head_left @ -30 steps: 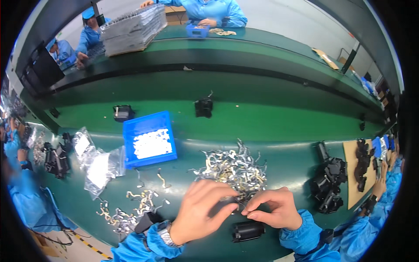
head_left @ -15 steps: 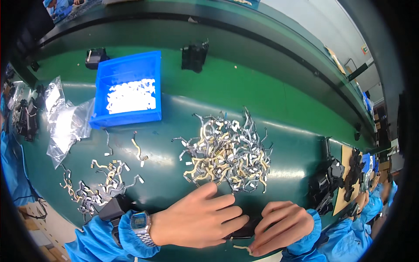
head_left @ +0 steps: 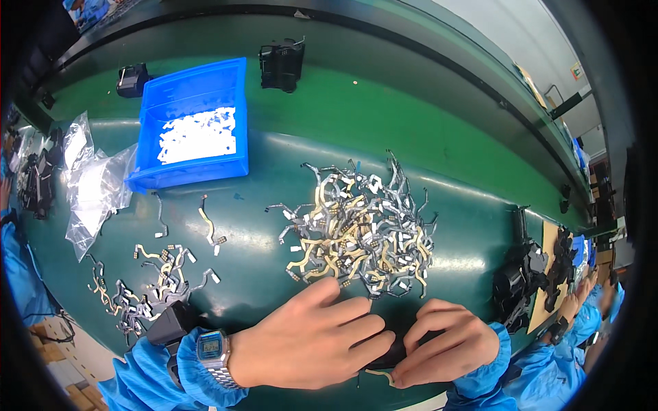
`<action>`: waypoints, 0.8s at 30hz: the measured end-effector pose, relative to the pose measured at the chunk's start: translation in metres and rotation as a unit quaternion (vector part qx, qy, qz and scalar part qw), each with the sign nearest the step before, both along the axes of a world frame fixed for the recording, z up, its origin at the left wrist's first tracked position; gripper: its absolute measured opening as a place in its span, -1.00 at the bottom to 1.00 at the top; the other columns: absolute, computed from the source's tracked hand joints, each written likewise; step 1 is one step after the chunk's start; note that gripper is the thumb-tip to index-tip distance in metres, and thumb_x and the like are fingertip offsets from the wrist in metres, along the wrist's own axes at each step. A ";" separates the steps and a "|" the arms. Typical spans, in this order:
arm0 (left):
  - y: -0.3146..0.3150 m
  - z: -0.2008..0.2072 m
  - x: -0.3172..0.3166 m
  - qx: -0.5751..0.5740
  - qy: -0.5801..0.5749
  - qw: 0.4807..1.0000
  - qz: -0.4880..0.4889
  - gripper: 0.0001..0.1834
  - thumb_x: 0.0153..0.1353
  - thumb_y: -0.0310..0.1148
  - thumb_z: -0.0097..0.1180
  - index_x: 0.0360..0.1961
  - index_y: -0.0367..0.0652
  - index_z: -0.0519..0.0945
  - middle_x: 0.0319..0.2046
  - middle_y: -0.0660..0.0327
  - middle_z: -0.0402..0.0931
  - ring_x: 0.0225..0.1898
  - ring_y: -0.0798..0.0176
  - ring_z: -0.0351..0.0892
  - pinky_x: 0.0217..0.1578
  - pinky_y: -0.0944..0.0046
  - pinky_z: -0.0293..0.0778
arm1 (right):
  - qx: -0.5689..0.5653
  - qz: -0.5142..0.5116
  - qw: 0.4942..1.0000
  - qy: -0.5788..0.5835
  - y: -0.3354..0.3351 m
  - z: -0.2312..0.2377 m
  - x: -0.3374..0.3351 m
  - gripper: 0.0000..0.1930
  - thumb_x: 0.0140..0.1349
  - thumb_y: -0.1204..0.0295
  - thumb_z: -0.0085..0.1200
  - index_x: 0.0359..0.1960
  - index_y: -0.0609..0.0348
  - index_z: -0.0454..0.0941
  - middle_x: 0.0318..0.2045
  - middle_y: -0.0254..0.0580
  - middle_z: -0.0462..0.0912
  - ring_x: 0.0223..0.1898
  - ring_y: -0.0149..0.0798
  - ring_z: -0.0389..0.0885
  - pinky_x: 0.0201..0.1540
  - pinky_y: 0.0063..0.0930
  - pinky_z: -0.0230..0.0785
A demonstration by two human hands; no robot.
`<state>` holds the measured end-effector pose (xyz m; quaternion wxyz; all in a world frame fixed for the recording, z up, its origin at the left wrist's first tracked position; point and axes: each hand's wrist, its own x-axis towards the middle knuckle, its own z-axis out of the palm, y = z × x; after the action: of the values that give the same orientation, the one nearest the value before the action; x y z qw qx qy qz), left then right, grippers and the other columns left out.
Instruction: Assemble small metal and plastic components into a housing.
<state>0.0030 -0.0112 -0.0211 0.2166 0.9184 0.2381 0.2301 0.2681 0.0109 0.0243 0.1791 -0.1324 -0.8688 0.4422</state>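
My left hand [head_left: 315, 342], with a watch at the wrist, has its fingers bent down over a dark black part [head_left: 393, 355] that is mostly hidden between my hands. My right hand [head_left: 449, 346] is closed beside it, pinching a short cream-coloured cable [head_left: 379, 372] between thumb and fingertips. Just beyond my hands lies a big pile of short grey and cream cables [head_left: 363, 233] with small white connectors. A smaller scatter of the same cables [head_left: 164, 277] lies to the left, near my left sleeve.
A blue bin [head_left: 192, 177] of small white pieces stands at the far left, beside clear plastic bags [head_left: 99, 192]. Black plastic parts [head_left: 282, 65] sit at the back, and more black parts [head_left: 524, 277] are at the right. Co-workers in blue sleeves [head_left: 548, 366] are at both sides.
The view has shifted slightly, so the bin and the back parts sit higher in it. My right hand's cable end has risen a little closer to the black part. Both grips look the same.
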 end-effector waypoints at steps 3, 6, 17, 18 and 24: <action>0.001 -0.001 0.001 0.000 -0.016 1.000 -0.007 -0.38 -0.05 -0.02 0.46 0.08 0.02 0.72 -0.09 0.44 0.57 -0.19 0.36 0.47 -0.21 0.21 0.24 | 0.013 -0.026 1.000 -0.003 -0.006 0.004 -0.001 -0.87 0.19 0.44 0.35 -0.24 0.04 0.86 -0.25 -0.46 0.84 -0.31 -0.35 0.63 -0.23 -0.41 0.30; 0.000 -0.002 0.001 -0.005 -0.011 1.000 -0.008 -0.37 -0.07 -0.02 0.46 0.08 0.01 0.70 -0.11 0.44 0.55 -0.20 0.35 0.46 -0.22 0.21 0.24 | 0.050 -0.010 0.999 -0.013 -0.011 0.004 -0.008 -0.88 0.18 0.46 0.37 -0.25 0.04 0.86 -0.27 -0.46 0.82 -0.32 -0.35 0.62 -0.24 -0.42 0.29; -0.002 -0.007 0.004 0.003 -0.018 1.000 0.002 -0.43 -0.09 -0.05 0.46 -0.01 0.04 0.65 -0.20 0.43 0.46 -0.25 0.35 0.42 -0.25 0.21 0.22 | 0.050 -0.016 0.998 -0.035 -0.019 0.000 -0.013 -0.84 0.11 0.41 0.45 -0.24 0.02 0.86 -0.37 -0.49 0.76 -0.32 -0.36 0.60 -0.22 -0.43 0.30; -0.002 -0.007 0.004 0.003 -0.019 1.000 0.001 -0.43 -0.09 -0.05 0.46 -0.01 0.04 0.65 -0.20 0.43 0.46 -0.25 0.35 0.42 -0.25 0.21 0.22 | 0.049 -0.022 0.998 -0.041 -0.019 0.001 -0.013 -0.84 0.11 0.41 0.45 -0.24 0.01 0.86 -0.37 -0.50 0.76 -0.32 -0.37 0.60 -0.22 -0.42 0.30; -0.003 -0.007 0.003 0.004 -0.010 1.000 0.006 -0.47 -0.10 -0.05 0.46 -0.07 0.05 0.64 -0.21 0.44 0.46 -0.26 0.35 0.42 -0.25 0.22 0.23 | 0.077 -0.018 0.994 -0.074 -0.019 0.003 -0.017 -0.82 0.11 0.40 0.45 -0.22 -0.03 0.86 -0.35 -0.56 0.75 -0.30 -0.38 0.59 -0.18 -0.43 0.29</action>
<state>0.0063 -0.0137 -0.0283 0.2135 0.9154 0.2406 0.2420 0.2506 -0.0082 0.0271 0.1319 -0.1664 -0.9087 0.3594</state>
